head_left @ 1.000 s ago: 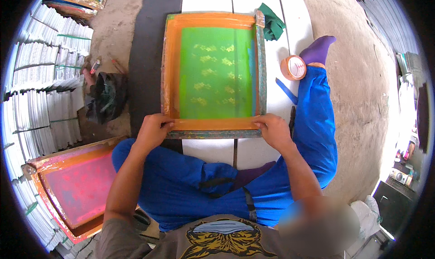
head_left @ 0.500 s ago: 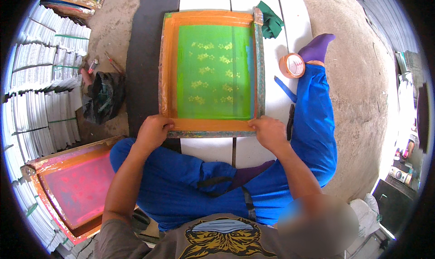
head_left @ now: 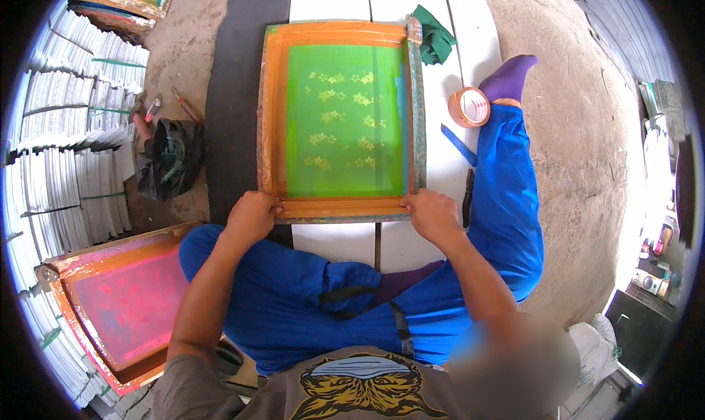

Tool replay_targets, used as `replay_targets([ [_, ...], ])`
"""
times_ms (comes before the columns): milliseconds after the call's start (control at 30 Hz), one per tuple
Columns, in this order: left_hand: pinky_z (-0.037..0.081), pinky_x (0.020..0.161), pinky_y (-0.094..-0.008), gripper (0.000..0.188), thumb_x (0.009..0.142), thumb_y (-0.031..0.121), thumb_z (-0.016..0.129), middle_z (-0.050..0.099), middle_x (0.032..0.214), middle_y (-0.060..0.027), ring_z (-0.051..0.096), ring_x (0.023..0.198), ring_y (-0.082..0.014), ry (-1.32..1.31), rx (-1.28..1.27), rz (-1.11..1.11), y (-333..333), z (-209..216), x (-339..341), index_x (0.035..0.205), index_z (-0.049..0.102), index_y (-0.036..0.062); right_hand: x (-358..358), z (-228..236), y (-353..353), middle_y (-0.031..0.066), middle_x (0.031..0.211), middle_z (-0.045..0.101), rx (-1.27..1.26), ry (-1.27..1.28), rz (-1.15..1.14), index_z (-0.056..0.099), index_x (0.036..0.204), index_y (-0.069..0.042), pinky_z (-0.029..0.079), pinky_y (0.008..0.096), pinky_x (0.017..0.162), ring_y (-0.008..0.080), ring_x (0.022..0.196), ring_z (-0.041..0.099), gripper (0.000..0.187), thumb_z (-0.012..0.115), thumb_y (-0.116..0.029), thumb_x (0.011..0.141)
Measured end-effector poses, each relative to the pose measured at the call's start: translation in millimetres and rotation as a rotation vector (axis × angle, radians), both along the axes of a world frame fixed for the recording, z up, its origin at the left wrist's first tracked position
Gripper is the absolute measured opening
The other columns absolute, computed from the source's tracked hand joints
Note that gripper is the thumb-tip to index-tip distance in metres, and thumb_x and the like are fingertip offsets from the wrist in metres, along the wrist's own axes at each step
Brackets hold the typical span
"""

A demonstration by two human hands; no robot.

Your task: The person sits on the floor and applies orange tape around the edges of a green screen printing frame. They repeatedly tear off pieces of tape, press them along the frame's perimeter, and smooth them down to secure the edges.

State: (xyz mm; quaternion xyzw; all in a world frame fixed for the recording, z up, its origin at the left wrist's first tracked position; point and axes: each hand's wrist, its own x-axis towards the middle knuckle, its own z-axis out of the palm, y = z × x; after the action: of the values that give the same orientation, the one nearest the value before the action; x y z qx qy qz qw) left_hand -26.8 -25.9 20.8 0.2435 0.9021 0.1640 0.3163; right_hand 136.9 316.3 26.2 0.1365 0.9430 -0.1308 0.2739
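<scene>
A screen-printing frame (head_left: pixel 270 126) with orange-taped sides lies in front of me, its green mesh (head_left: pixel 345 126) patterned with rows of small yellow flowers. My left hand (head_left: pixel 252 216) is closed on its near left corner, thumb at the inner edge of the tape. At the near right corner, my right hand (head_left: pixel 433 214) pinches the same frame. The fingertips under both corners are hidden. Touching the far right corner is a crumpled dark green cloth (head_left: pixel 433 37). An orange tape roll (head_left: pixel 468 107) stands by my foot, with a blue strip (head_left: pixel 460 145) nearer me.
White boards (head_left: pixel 330 240) and a black strip (head_left: pixel 239 89) lie beneath the frame. A pink-meshed frame (head_left: pixel 128 302) leans by my left knee. Tied stacks of white sheets (head_left: pixel 55 185) line the left, near a black plastic bag (head_left: pixel 172 159). A black cutter-like tool (head_left: pixel 468 197) lies beside my right leg.
The near side of the frame has tilted slightly, so less of its outer face shows. Both hands keep their hold at the corners. The view has shifted a little.
</scene>
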Motion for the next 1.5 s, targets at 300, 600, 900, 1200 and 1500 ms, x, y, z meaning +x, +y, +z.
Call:
replay_targets([
  [300, 0.056, 0.083, -0.0487, 0.016, 0.09, 0.013, 0.068, 0.072, 0.092, -0.0241, 0.071, 0.089, -0.0408, -0.053, -0.103, -0.029, 8, 13, -4, 0.098, 0.08, 0.008, -5, 4, -2, 0.0148, 0.107, 0.072, -0.026, -0.071, 0.006, 0.078, 0.114, -0.021, 0.057, 0.0503, 0.086, 0.0366, 0.099, 0.072, 0.032, 0.057, -0.013, 0.092],
  [600, 0.057, 0.083, -0.0498, 0.019, 0.092, 0.025, 0.068, 0.074, 0.092, -0.0187, 0.071, 0.094, -0.0385, -0.002, -0.205, -0.169, 6, 11, -8, 0.097, 0.08, 0.0112, -14, 10, -3, 0.0112, 0.11, 0.073, 0.017, -0.162, 0.004, 0.077, 0.116, -0.023, 0.056, 0.0478, 0.086, 0.0333, 0.102, 0.071, 0.028, 0.059, -0.02, 0.095],
  [900, 0.048, 0.102, -0.052, 0.045, 0.077, 0.038, 0.083, 0.07, 0.108, -0.013, 0.063, 0.115, -0.0362, 0.276, 0.067, -0.379, 4, 39, -7, 0.11, 0.071, 0.0101, 6, 52, 13, 0.0098, 0.114, 0.071, -0.092, 0.211, 0.134, 0.071, 0.117, -0.017, 0.049, 0.049, 0.101, 0.0317, 0.116, 0.063, 0.04, 0.076, -0.04, 0.084],
  [1200, 0.033, 0.119, -0.0494, 0.049, 0.072, 0.028, 0.085, 0.07, 0.106, -0.008, 0.061, 0.116, -0.0287, 0.398, 0.009, -0.645, -3, -12, 12, 0.115, 0.069, 0.0097, 16, -6, 7, 0.0074, 0.126, 0.068, 0.016, 0.208, 0.473, 0.057, 0.136, -0.013, 0.015, 0.0526, 0.126, 0.0271, 0.137, 0.047, 0.064, 0.082, -0.028, 0.079],
  [1500, 0.028, 0.122, -0.052, 0.043, 0.073, 0.023, 0.083, 0.07, 0.105, -0.0074, 0.062, 0.115, -0.0276, 0.544, 0.064, -0.661, -6, -14, 18, 0.112, 0.071, 0.0094, 14, -13, 9, 0.0043, 0.129, 0.067, 0.097, 0.27, 0.589, 0.058, 0.138, -0.014, 0.015, 0.0536, 0.127, 0.0232, 0.138, 0.047, 0.06, 0.076, -0.022, 0.082],
])
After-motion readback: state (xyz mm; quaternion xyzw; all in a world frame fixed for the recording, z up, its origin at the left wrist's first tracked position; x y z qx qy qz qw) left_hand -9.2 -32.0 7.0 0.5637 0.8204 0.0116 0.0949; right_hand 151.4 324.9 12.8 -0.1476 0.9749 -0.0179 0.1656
